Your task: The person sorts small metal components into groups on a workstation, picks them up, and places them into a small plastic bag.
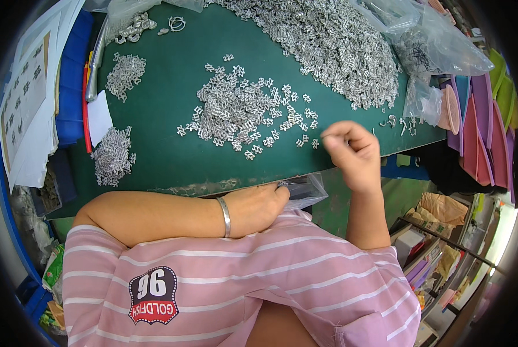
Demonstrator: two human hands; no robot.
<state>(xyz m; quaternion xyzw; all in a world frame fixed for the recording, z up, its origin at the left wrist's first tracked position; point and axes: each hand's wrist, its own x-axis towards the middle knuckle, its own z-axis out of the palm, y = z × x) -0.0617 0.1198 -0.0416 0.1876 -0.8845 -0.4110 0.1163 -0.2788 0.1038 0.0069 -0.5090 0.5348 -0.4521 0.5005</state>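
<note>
My left hand (257,207), with a silver bangle at its wrist, is closed at the front edge of the table. It grips the mouth of a clear plastic bag (307,189) that hangs at the edge. Raised over the table's front edge, my right hand (354,153) has thumb and forefinger pinched together; whatever lies between them, if anything, is too small to make out. Just left of those fingers, small silver zigzag metal pieces (301,141) lie scattered. They trail off from a mid-sized pile of the same pieces (233,107) in the middle of the green tabletop (172,156).
A far larger heap of metal pieces (340,46) covers the back right. Two small piles (126,75) lie at left, near a red pen (86,115) and a blue bin (74,81). Plastic bags (444,49) and coloured folders (484,127) stand at right, above a shelf (444,254).
</note>
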